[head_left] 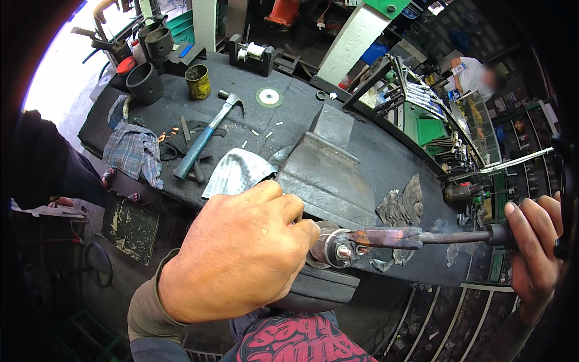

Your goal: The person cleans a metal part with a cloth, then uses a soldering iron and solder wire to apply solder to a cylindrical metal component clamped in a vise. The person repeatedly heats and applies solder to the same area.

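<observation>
A cylindrical part like a starter solenoid [330, 248], with copper studs on its end face, sits at the vise [329, 181]. My left hand [235, 256] is closed beside it, thumb against its near side. What the fingers pinch is hidden behind the knuckles. From the right, my right hand [534, 247] grips the dark handle end of a soldering iron, partly lost at the dark rim. The soldering iron [386, 237] has a thick, copper-coloured, scorched head on a metal rod. Its tip meets the studded end of the cylinder. Faint smoke hangs near the rod.
On the dark bench [289, 127] lie a claw hammer [205, 136], a grinding disc [269, 97], a white cloth [238, 172] and a plaid rag [132, 151]. A yellow can [198, 82] stands behind. Wrenches [425, 96] fill a rack at right; another person [473, 75] is beyond.
</observation>
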The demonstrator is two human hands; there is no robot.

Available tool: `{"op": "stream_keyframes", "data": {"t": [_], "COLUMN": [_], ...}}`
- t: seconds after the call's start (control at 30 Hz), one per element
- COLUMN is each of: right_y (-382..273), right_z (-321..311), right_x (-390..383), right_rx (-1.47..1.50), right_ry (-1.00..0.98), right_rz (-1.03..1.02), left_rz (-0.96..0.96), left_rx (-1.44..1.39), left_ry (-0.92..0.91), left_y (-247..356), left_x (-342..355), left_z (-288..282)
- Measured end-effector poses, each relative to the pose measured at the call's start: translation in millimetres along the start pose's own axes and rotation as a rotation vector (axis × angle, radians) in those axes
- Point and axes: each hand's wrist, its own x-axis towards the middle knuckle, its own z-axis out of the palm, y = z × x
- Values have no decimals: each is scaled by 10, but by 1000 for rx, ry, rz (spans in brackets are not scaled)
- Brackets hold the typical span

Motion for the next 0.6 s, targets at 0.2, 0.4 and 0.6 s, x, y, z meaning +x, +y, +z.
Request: {"op": "stream_keyframes", "data": {"t": [0.2,0.4,0.6], "right_y": [12,9,-7], "right_z": [59,34,22], "right_x": [36,12,19], "right_rx": [-79,-27,-15], "right_ry": [111,50,42], "right_rz": [-81,-28,-14], "left_rz": [-17,-58,-54], "left_rx": [5,-14,-28], "left_ry": [3,35,48], "left_y": [3,-34,-60], "left_x": [-11,-58,-86], "left_z": [-2,-51,-38]}}
